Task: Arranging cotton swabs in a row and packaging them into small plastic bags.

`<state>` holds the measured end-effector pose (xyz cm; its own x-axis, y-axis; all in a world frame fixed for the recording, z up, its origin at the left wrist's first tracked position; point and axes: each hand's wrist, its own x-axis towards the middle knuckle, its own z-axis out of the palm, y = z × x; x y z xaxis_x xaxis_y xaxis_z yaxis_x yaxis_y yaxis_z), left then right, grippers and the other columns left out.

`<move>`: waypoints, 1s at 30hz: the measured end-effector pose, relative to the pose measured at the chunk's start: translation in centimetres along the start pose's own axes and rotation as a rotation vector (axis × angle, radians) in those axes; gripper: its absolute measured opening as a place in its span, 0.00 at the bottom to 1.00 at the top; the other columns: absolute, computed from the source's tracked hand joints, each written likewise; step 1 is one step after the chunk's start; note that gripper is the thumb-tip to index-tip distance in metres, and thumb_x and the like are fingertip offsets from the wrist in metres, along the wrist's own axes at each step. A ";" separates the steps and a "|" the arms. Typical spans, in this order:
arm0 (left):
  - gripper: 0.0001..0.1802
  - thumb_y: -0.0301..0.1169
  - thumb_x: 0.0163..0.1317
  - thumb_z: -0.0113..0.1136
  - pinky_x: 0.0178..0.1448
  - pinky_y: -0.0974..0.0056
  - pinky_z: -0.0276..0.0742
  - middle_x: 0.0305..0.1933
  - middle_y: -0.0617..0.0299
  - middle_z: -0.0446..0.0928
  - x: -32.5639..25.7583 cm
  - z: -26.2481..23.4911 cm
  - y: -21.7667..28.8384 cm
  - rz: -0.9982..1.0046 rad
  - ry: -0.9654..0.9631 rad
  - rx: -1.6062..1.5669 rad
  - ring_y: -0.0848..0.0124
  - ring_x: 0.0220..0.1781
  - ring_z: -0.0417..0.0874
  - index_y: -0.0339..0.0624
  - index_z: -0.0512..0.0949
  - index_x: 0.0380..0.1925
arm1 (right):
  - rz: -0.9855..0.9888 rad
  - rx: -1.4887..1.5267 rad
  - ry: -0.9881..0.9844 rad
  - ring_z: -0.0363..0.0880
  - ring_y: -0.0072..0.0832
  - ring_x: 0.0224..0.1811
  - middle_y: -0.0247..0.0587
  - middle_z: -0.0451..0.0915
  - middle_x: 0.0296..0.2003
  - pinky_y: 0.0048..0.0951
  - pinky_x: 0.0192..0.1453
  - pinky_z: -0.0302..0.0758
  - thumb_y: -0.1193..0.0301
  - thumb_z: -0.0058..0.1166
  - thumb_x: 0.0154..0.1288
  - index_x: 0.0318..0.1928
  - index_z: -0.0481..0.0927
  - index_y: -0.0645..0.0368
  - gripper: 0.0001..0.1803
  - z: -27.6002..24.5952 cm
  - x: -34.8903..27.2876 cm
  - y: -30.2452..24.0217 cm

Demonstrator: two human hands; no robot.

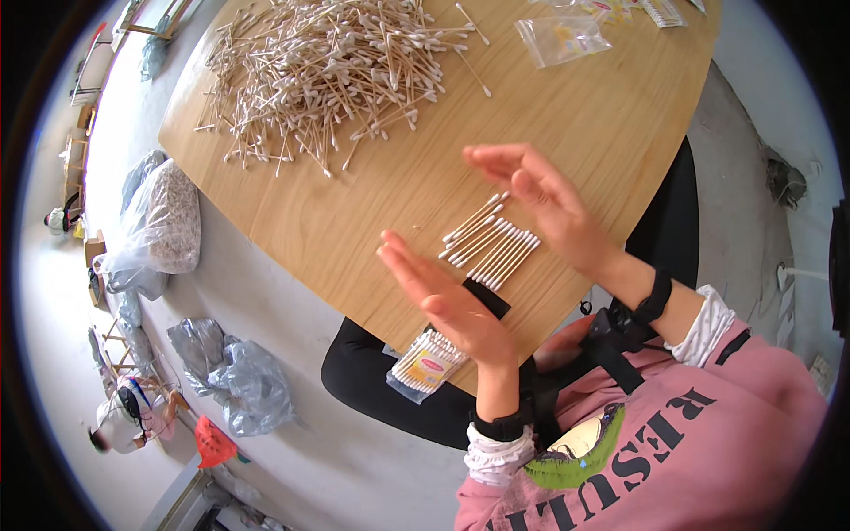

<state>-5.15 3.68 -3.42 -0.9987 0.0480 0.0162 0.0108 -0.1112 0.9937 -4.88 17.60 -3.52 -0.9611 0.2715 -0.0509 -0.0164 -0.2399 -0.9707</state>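
Note:
Between my two hands a small row of wooden-stick cotton swabs (492, 242) lies side by side on the wooden table (611, 115). My left hand (447, 299) is raised left of the row, fingers stretched out and nothing in it. On the other side, my right hand (553, 202) is held up open, its palm turned toward the row and its fingers empty. A black strip (486, 299) lies by the near end of the swabs, partly behind my left hand. Close to my left wrist, at the table's edge, is a clear packet of swabs (428, 361) with a yellow label.
A large loose heap of cotton swabs (328, 75) covers the table's far left. Clear plastic bags (560, 41) lie at its far right. On the floor to the left are a full clear sack (168, 217), grey plastic bags (248, 385) and a red bag (213, 442). Another person (119, 420) is beyond.

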 end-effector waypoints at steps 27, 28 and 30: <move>0.44 0.63 0.75 0.29 0.83 0.56 0.35 0.82 0.50 0.48 -0.8 1.4 0.7 -0.023 0.152 -0.090 0.61 0.84 0.44 0.40 0.47 0.78 | -0.085 0.021 0.042 0.56 0.40 0.78 0.54 0.63 0.71 0.43 0.82 0.49 0.38 0.36 0.74 0.70 0.60 0.67 0.44 -0.5 -2.1 -0.3; 0.45 0.63 0.75 0.29 0.84 0.56 0.35 0.82 0.50 0.48 -0.6 1.3 0.7 -0.025 0.145 -0.086 0.60 0.84 0.44 0.40 0.48 0.78 | -0.090 0.004 0.043 0.56 0.41 0.78 0.54 0.63 0.71 0.43 0.82 0.48 0.38 0.36 0.75 0.70 0.60 0.67 0.44 -0.8 -2.2 -0.3; 0.45 0.63 0.75 0.29 0.84 0.56 0.36 0.82 0.50 0.49 -0.7 1.9 0.6 -0.054 0.123 -0.125 0.60 0.84 0.45 0.40 0.48 0.78 | -0.073 0.010 0.037 0.56 0.41 0.78 0.54 0.63 0.71 0.43 0.82 0.48 0.38 0.36 0.75 0.70 0.60 0.67 0.44 0.0 -2.7 0.2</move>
<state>-4.32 5.49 -2.65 -0.9963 -0.0639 -0.0576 -0.0411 -0.2341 0.9713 -2.27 16.78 -3.55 -0.9464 0.3227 0.0112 -0.0889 -0.2271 -0.9698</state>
